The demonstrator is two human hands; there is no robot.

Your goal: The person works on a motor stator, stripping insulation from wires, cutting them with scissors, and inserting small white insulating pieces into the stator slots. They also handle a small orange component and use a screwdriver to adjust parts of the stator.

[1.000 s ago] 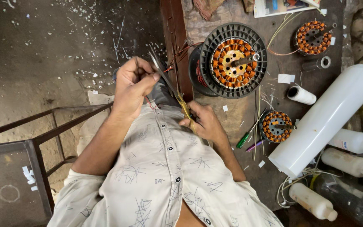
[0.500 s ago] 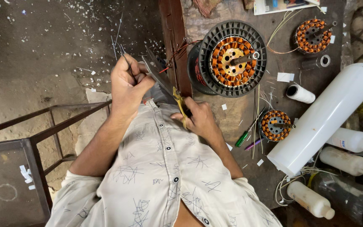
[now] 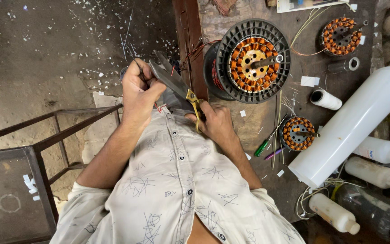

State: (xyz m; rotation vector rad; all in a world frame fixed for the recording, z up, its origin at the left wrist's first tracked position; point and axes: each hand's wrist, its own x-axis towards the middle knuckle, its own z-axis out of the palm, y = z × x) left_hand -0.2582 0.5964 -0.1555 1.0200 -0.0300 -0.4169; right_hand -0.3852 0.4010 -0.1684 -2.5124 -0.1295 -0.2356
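littered concrete floor below; right hand (image 3: 215, 124) grips yellow-handled scissors (image 3: 177, 86), blades parted, long axis running to 10 o'clock, where left hand (image 3: 138, 90) pinches a thin strip (image 3: 127, 43).

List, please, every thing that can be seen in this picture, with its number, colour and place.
scissors: one, grey blades open, yellow handles, between both hands
thin strip: one, pale, pinched in left hand
motor windings: three, copper-orange; large one in a black ribbed housing, small ones top right and centre right
big tube: one, white, right, lying slantwise
thread spool: one, white, beside the tube
bottles: several, white, lower right
screwdriver: one, green handle, bench centre
metal stand: one, dark, lower left
scraps: many, white, on floor
left hand: grip on the strip
right hand: grip on the scissors handles
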